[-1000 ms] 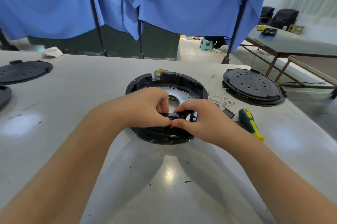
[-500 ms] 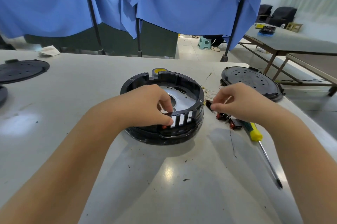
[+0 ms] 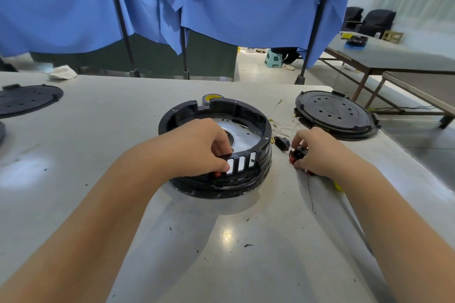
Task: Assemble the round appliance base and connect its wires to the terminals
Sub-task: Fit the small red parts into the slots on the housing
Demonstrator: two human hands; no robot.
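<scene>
Table (image 3: 73, 179) carried the black round base (image 3: 216, 145) at centre, in the same spot as half a second before. Second black disc (image 3: 336, 114) sat well right of it, another (image 3: 27, 99) far left. Base stood open side up, silver plate (image 3: 246, 135) visible inside, slotted panel on its near wall. Left hand (image 3: 197, 147) remained on that near wall, fingers curled over the rim and thumb outside, gripping it beside the slots. Right hand (image 3: 312, 152) had dropped lower to the table just right of the base; its curled fingers pinched a small black-and-red part (image 3: 296, 155), where earlier they held something higher up. Black socket (image 3: 281, 142) lay between base and right hand, now uncovered. Thin wires (image 3: 285, 127) trailed loose on the table behind it, not joined to the base. Screwdriver was mostly hidden under the right wrist, only a yellow bit (image 3: 337, 185) showing.
</scene>
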